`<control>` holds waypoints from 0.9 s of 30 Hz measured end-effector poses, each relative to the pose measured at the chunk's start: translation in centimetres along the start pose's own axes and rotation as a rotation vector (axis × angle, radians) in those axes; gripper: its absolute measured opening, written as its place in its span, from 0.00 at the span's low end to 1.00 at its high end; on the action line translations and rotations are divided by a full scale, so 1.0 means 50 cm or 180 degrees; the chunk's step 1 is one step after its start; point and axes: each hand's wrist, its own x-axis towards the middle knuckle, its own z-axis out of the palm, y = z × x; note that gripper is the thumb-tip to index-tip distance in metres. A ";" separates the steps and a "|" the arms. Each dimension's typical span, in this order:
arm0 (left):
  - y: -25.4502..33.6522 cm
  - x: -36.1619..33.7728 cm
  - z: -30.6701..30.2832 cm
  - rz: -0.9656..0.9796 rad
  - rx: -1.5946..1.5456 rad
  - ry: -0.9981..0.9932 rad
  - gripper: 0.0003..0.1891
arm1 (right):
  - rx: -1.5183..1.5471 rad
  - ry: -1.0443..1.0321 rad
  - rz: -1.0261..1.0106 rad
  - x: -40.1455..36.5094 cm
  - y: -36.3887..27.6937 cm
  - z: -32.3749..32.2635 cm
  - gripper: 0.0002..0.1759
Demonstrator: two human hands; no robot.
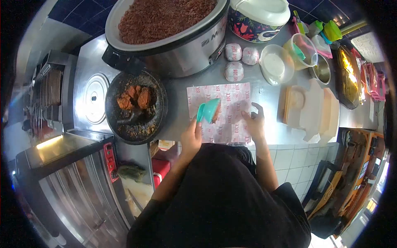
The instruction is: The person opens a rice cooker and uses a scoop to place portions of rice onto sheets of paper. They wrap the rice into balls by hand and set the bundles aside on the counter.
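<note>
My left hand [191,136] is closed round the handle of a teal plastic scoop [211,109], which is tipped over a printed paper wrapper [235,99]. Some reddish-brown rice [216,117] shows at the scoop's right edge, close over the paper. On the other side my right hand [255,123] has its fingers apart, with the fingertips at the wrapper's right edge. Just beyond the wrapper sit three wrapped rice balls [234,72], in the same printed paper. Behind them stands a large cooker [182,53] heaped with reddish-brown rice.
To the left a black pan [159,118] holds pieces of meat in dark sauce, beside a round metal lid [94,99]. Clear tubs [277,78], a metal bowl [321,72] and a floral container [250,31] stand back right. Cardboard boxes [312,109] lie at the right.
</note>
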 end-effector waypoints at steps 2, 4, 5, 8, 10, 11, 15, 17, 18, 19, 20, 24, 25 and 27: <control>0.027 -0.003 0.004 0.0307 0.0662 0.0282 0.18 | 0.0126 0.0064 0.0026 -0.005 -0.020 0.013 0.36; 0.039 -0.014 0.013 0.0826 0.1623 -0.0192 0.23 | 0.0217 0.0033 0.0082 -0.005 -0.025 0.020 0.35; 0.034 -0.018 0.028 0.1084 0.1625 -0.0145 0.27 | 0.0332 0.0041 0.0122 -0.005 -0.025 0.021 0.35; 0.029 -0.038 0.048 0.1083 0.1623 -0.0495 0.29 | 0.0253 0.0094 0.0044 0.000 -0.003 0.017 0.33; 0.028 -0.036 0.047 0.1173 0.1767 -0.0566 0.30 | 0.0071 0.0167 -0.0041 0.010 0.028 0.000 0.32; 0.028 -0.036 0.045 0.1233 0.1914 -0.0632 0.32 | -0.0126 0.0216 -0.0114 0.011 0.037 -0.008 0.31; 0.008 -0.036 0.033 0.1362 0.2010 -0.0913 0.34 | -0.0590 0.0300 -0.0275 0.005 0.072 -0.023 0.31; -0.008 -0.024 0.023 0.1689 0.1996 -0.0954 0.36 | -0.0658 0.0428 -0.0448 0.006 0.078 -0.018 0.30; -0.016 -0.017 0.021 0.1681 0.1995 -0.0964 0.36 | -0.0660 0.0424 -0.0436 0.007 0.077 -0.016 0.30; -0.023 -0.012 0.018 0.1736 0.2057 -0.1054 0.37 | -0.0776 0.0488 -0.0381 0.007 0.076 -0.016 0.31; -0.028 -0.011 0.017 0.1794 0.2121 -0.1140 0.38 | -0.0889 0.0554 -0.0331 0.003 0.072 -0.013 0.32; -0.030 -0.014 0.019 0.1787 0.1993 -0.1094 0.38 | -0.3177 0.1396 -0.1646 -0.043 0.050 0.008 0.30; -0.027 -0.016 0.024 0.1717 0.1897 -0.0990 0.38 | -0.3127 0.0576 -0.2141 -0.046 0.094 0.003 0.28; -0.018 -0.018 0.021 0.1649 0.1798 -0.0885 0.38 | -0.3038 -0.0252 -0.2614 -0.083 0.081 0.004 0.26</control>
